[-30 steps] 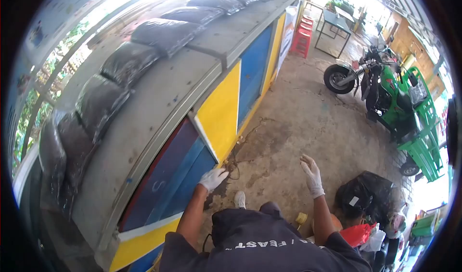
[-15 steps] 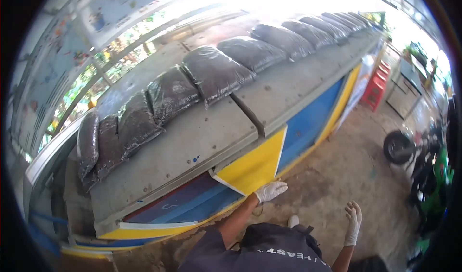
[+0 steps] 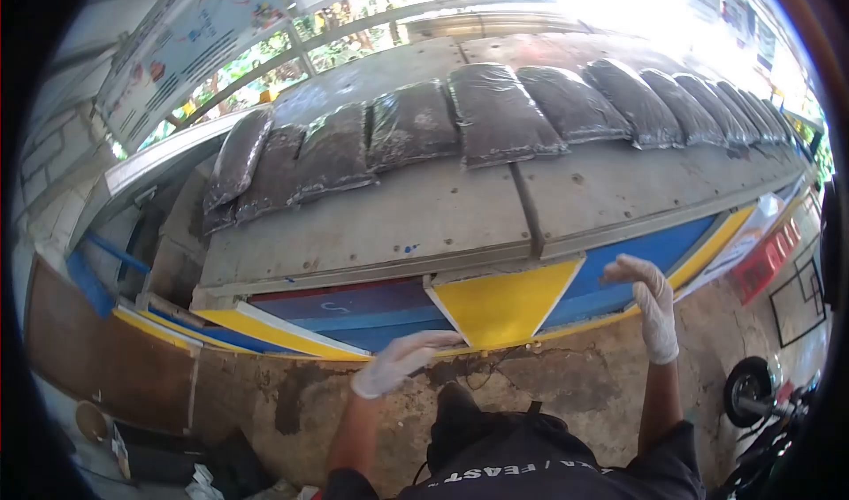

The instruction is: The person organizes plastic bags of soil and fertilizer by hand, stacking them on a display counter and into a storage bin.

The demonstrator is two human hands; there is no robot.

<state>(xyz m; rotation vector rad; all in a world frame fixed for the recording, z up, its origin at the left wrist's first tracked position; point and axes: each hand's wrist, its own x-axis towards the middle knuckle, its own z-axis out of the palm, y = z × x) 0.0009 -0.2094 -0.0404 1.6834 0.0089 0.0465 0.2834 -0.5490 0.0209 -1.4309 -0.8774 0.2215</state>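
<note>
My left hand, in a white glove, is held out low before the painted front of the long counter, its fingers stretched and nothing in it. Higher up and to the right, my right hand wears a matching glove. Its fingers reach forward with the thumb apart, and it holds nothing either. Along the counter top lies a row of several clear plastic bags filled with dark, soil-like material; one bag sits near the middle, another at the left end. Neither hand touches a bag.
A parked motorbike stands at the lower right, and red stacked stools are beyond it. Dark items lie on the floor at lower left. Printed banners hang behind the counter, whose top has a gap between panels.
My view has turned left and levelled, so the counter runs more squarely across it. My right hand has risen toward the counter front; my left appears further left. The bags keep their row.
</note>
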